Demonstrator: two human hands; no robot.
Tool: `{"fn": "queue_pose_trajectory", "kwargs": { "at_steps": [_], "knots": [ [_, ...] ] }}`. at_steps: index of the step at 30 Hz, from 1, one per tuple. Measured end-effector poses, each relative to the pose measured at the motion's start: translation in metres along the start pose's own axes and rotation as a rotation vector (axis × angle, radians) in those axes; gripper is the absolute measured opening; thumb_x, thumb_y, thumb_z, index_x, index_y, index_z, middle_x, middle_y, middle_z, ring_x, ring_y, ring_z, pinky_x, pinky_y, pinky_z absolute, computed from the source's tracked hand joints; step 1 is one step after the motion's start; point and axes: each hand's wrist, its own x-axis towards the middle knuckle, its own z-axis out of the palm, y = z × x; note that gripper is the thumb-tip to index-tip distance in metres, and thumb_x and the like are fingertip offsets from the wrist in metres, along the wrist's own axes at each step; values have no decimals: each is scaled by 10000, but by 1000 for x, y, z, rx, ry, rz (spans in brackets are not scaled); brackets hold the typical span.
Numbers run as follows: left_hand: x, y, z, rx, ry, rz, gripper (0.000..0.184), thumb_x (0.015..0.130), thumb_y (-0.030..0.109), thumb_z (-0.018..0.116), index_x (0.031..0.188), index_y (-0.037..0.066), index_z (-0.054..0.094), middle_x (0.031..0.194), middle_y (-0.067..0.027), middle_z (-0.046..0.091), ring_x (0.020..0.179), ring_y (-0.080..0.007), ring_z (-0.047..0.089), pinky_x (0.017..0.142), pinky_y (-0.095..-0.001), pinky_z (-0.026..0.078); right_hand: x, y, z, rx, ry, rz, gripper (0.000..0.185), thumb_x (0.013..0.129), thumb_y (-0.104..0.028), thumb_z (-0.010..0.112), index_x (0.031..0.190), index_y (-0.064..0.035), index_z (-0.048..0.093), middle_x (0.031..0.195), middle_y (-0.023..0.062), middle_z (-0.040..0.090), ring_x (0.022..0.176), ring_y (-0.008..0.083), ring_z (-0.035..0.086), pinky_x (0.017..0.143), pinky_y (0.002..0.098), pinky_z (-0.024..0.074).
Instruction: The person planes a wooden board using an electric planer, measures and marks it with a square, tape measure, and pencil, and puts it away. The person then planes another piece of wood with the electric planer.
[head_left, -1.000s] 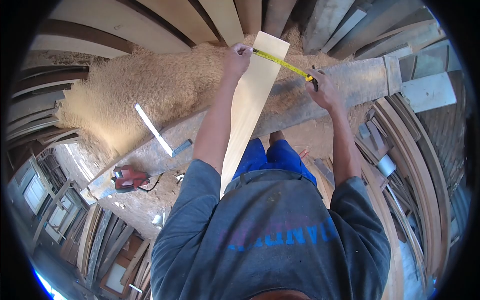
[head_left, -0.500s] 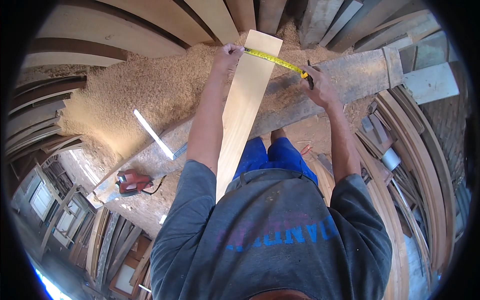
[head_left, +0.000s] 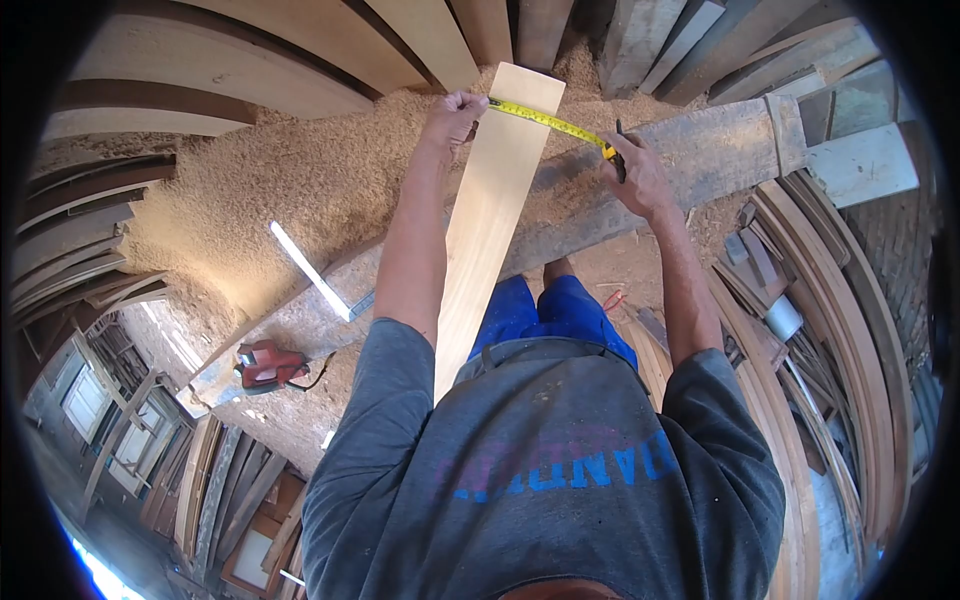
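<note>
A yellow tape measure (head_left: pixel 545 117) is drawn out across the width of a pale wooden board (head_left: pixel 490 200), close to its far end. My left hand (head_left: pixel 458 116) pinches the tape's hooked end at the board's left edge. Right of the board, my right hand (head_left: pixel 636 175) is wrapped round the black and yellow tape case, with a thin dark pointed thing, perhaps a pencil, sticking up by the fingers. The board runs from under the tape down beside my left arm, lying over a rough grey plank bench.
The plank bench (head_left: pixel 700 140) slants across under the board. On its left part lie a red power tool (head_left: pixel 268 367) and a try square with a white blade (head_left: pixel 308 268). Sawdust (head_left: pixel 290 170) is heaped behind, stacked planks (head_left: pixel 230 60) line the far side, and timber (head_left: pixel 850 330) lies at right.
Hardly anything differs. Both hands keep their hold with the tape stretched over the board, and the view has shifted very slightly.
</note>
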Motion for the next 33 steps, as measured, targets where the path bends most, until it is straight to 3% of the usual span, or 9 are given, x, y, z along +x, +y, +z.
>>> {"fn": "queue_pose_trajectory", "kwargs": {
  "at_steps": [8, 16, 20, 22, 25, 26, 29, 30, 33],
  "knots": [
    [-24, -19, -5, 357, 188, 131, 338, 890, 297, 794, 1040, 15, 685, 857, -70, 720, 737, -157, 672, 685, -296, 543, 0, 5, 5, 28, -48, 42, 474, 852, -173, 664, 1306, -47, 613, 1128, 266, 642, 1086, 441, 614, 963, 478, 495],
    [-233, -101, -34, 700, 351, 212, 668, 857, 294, 769, 1394, 3, 500, 1260, -232, 661, 1112, -346, 680, 941, -434, 542, 4, -11, -10, 8, -134, 80, 482, 861, -180, 665, 1320, -40, 619, 1142, 286, 644, 1087, 435, 626, 964, 464, 499],
    [-356, -202, -60, 894, 613, 40, 926, 812, 413, 800, 1512, -5, 363, 1447, -326, 477, 1373, -454, 452, 1146, -516, 364, 10, 19, 7, 0, -94, -10, 471, 873, -189, 677, 1308, -17, 621, 1156, 284, 651, 1068, 424, 639, 950, 451, 506],
    [-407, -240, -68, 940, 910, -374, 1025, 786, 534, 797, 1510, -42, 356, 1422, -336, 489, 1381, -459, 433, 1154, -524, 347, 4, 33, 10, -15, -100, -59, 456, 883, -184, 679, 1302, -12, 624, 1176, 269, 652, 1067, 410, 644, 948, 442, 508],
    [-465, -290, -84, 600, 1266, -784, 1054, 775, 605, 787, 1493, -47, 375, 1427, -312, 496, 1354, -456, 468, 1113, -521, 395, 17, 48, 17, 117, -109, -117, 421, 907, -171, 674, 1295, -15, 630, 1212, 225, 657, 1080, 361, 648, 959, 420, 506],
    [-482, -326, -90, 422, 1351, -731, 1001, 796, 618, 778, 1478, -15, 410, 1410, -275, 529, 1320, -427, 516, 1075, -484, 446, 19, 60, 21, 250, -99, -142, 405, 919, -168, 670, 1293, -19, 632, 1222, 203, 661, 1084, 336, 648, 964, 410, 504],
    [-514, -388, -91, -665, 1119, -514, 892, 837, 618, 750, 1464, 55, 457, 1372, -238, 565, 1271, -357, 567, 1013, -473, 485, 19, 81, 16, 188, -10, -90, 431, 939, -189, 671, 1322, 0, 610, 1231, 190, 659, 1120, 296, 637, 985, 382, 497],
    [-510, -386, -78, -873, 1150, -447, 719, 950, 605, 623, 1458, 115, 488, 1365, -158, 593, 1240, -282, 581, 982, -474, 484, 22, 107, 23, 149, 58, -53, 450, 939, -198, 675, 1330, 12, 601, 1235, 196, 656, 1129, 292, 635, 989, 377, 496],
    [-498, -370, -51, -1080, 1021, -121, 606, 1027, 588, 484, 1457, 162, 501, 1405, -82, 588, 1249, -262, 575, 998, -510, 458, 26, 144, 19, 22, 56, -22, 510, 924, -246, 694, 1339, 32, 590, 1276, 230, 644, 1190, 341, 620, 1025, 418, 485]
  ]
}}
